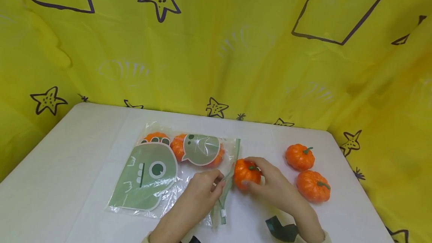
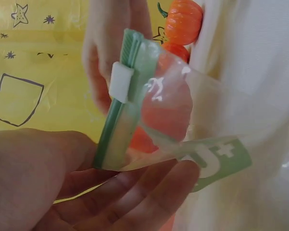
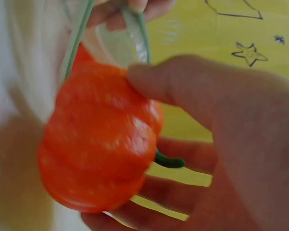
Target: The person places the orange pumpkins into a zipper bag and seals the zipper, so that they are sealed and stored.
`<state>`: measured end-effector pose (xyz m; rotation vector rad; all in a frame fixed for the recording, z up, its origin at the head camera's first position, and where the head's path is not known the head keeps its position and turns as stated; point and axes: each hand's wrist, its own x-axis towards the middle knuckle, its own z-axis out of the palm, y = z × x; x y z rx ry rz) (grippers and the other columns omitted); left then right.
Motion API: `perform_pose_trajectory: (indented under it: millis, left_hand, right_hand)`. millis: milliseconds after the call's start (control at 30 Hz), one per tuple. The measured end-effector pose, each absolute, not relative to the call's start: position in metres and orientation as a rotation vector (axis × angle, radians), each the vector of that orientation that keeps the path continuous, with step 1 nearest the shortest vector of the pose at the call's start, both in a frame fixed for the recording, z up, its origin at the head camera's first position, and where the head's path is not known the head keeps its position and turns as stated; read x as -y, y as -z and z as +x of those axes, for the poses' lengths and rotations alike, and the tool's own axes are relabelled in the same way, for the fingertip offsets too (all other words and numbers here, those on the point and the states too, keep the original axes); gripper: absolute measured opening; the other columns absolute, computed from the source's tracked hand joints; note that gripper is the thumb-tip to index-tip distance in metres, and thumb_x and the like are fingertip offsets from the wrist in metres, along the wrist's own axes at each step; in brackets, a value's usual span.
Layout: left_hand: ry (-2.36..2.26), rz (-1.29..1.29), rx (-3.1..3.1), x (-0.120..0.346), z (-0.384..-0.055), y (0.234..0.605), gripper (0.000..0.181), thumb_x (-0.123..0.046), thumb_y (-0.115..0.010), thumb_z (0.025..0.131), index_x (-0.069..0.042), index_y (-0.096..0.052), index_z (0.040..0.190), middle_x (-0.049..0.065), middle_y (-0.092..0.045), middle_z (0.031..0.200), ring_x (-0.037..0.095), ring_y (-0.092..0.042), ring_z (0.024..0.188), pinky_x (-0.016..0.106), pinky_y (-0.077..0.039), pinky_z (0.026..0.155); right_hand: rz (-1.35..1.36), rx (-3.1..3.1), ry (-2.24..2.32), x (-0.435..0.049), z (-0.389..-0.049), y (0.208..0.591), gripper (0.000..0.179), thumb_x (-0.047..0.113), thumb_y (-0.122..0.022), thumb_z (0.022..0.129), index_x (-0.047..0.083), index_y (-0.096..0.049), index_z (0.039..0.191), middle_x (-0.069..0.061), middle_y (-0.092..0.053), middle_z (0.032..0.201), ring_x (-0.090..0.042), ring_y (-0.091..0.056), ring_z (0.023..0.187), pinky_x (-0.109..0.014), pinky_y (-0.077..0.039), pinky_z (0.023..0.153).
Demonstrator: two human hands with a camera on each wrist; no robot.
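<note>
My right hand [image 1: 275, 185] grips a small orange toy pumpkin [image 1: 245, 177] with a green stem, thumb on one side and fingers on the other. The pumpkin is right at the mouth of a clear zip bag [image 1: 189, 183] printed with a green one-eyed monster. With thumb and fingers, my left hand [image 1: 200, 190] pinches the bag's green-edged opening and holds it apart. The white zip slider [image 2: 121, 82] sits at one end of the green edge in the left wrist view. Inside the bag lie orange pumpkins [image 1: 177, 146], partly hidden by the print.
Two more pumpkins, one farther back [image 1: 298, 156] and one nearer [image 1: 312, 186], rest on the white table [image 1: 91, 141] to the right of my right hand. A dark green strap [image 1: 281, 230] shows by my right wrist. Yellow patterned cloth [image 1: 209, 48] hangs behind the table.
</note>
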<state>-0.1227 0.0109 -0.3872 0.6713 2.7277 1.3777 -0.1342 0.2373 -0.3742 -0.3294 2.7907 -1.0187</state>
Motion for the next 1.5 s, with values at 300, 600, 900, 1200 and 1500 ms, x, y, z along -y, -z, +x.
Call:
perform_pose_trajectory:
  millis: [300, 600, 900, 1200, 1500]
  left_hand:
    - [-1.413, 0.63, -2.796, -0.014, -0.123, 0.384, 0.005, -0.012, -0.066, 0.092, -0.007, -0.066, 0.092, 0.001, -0.071, 0.087, 0.007, -0.061, 0.074, 0.017, -0.054, 0.066]
    - [-1.444, 0.647, -2.851, -0.014, -0.121, 0.387, 0.007, -0.003, -0.067, 0.084, -0.009, -0.066, 0.088, 0.0, -0.069, 0.081, 0.003, -0.058, 0.067, 0.015, -0.051, 0.061]
    - [-1.426, 0.595, -2.903, -0.015, -0.12, 0.384, 0.015, -0.002, -0.07, 0.078, -0.011, -0.063, 0.087, -0.002, -0.064, 0.081, 0.007, -0.052, 0.07, 0.015, -0.048, 0.061]
    - [-1.299, 0.553, -3.034, -0.015, -0.12, 0.381, 0.017, -0.009, -0.075, 0.08, -0.014, -0.063, 0.092, -0.004, -0.06, 0.085, 0.006, -0.051, 0.07, 0.014, -0.048, 0.061]
    - [-1.317, 0.554, -3.117, -0.012, -0.119, 0.382, 0.019, -0.003, -0.072, 0.077, -0.011, -0.065, 0.092, -0.003, -0.057, 0.083, 0.008, -0.049, 0.068, 0.016, -0.047, 0.061]
  right_hand:
    - [-0.512, -2.723, 1.037, -0.23, -0.129, 0.369, 0.055, 0.041, -0.076, 0.085, 0.018, -0.058, 0.132, 0.004, -0.063, 0.13, -0.018, -0.06, 0.114, -0.05, -0.05, 0.1]
    - [-0.537, -2.632, 0.97, -0.223, -0.124, 0.374, 0.057, 0.036, -0.078, 0.083, 0.024, -0.057, 0.134, 0.003, -0.06, 0.136, -0.022, -0.056, 0.126, -0.052, -0.044, 0.107]
    - [-0.648, -2.778, 0.999, -0.224, -0.122, 0.372, 0.054, 0.035, -0.077, 0.084, 0.023, -0.057, 0.133, 0.009, -0.059, 0.135, -0.016, -0.057, 0.124, -0.046, -0.047, 0.105]
    - [-0.621, -2.855, 1.058, -0.22, -0.123, 0.368, 0.048, 0.029, -0.077, 0.086, 0.02, -0.059, 0.13, 0.008, -0.062, 0.131, -0.018, -0.059, 0.122, -0.047, -0.047, 0.104]
    - [-0.665, -2.663, 0.876, -0.209, -0.119, 0.37, 0.048, 0.029, -0.076, 0.085, 0.018, -0.061, 0.13, -0.001, -0.057, 0.14, -0.027, -0.052, 0.132, -0.051, -0.044, 0.108]
